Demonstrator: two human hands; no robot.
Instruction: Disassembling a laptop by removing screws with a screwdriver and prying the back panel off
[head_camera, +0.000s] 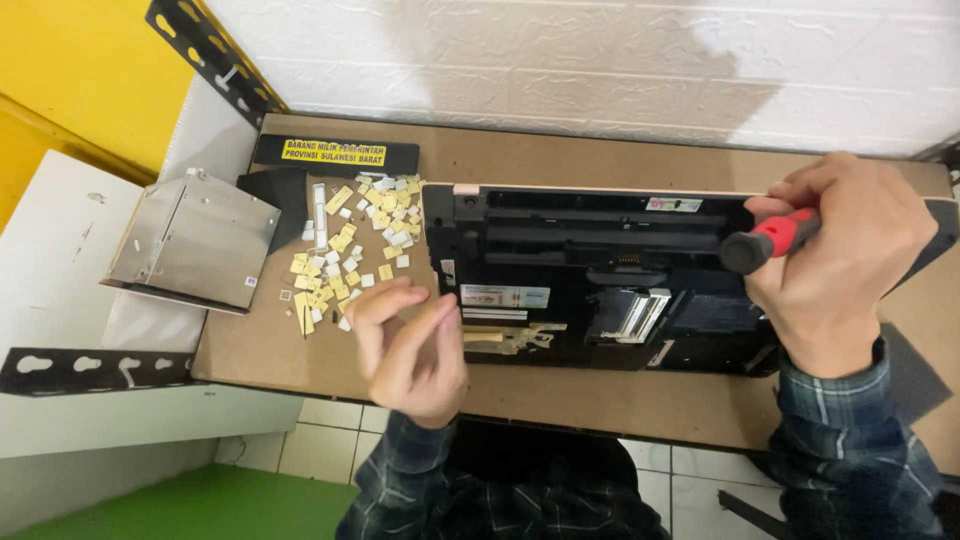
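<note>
A black laptop (590, 270) lies bottom-up on a brown board (300, 360), its battery bay and inner slots exposed. My right hand (840, 270) is closed around a screwdriver with a red and black handle (765, 240), held over the laptop's right end. My left hand (410, 345) hovers at the laptop's left edge with thumb and fingertips pinched together; whether something tiny sits between them I cannot tell. Beside that hand lies a scatter of several small yellow and white pieces (350, 250).
A silver optical drive (195, 240) rests at the left, partly off the board. A black strip with a yellow label (335, 153) lies at the back left. Black perforated metal bars (95, 370) frame the shelf. A white brick wall is behind, tiled floor below.
</note>
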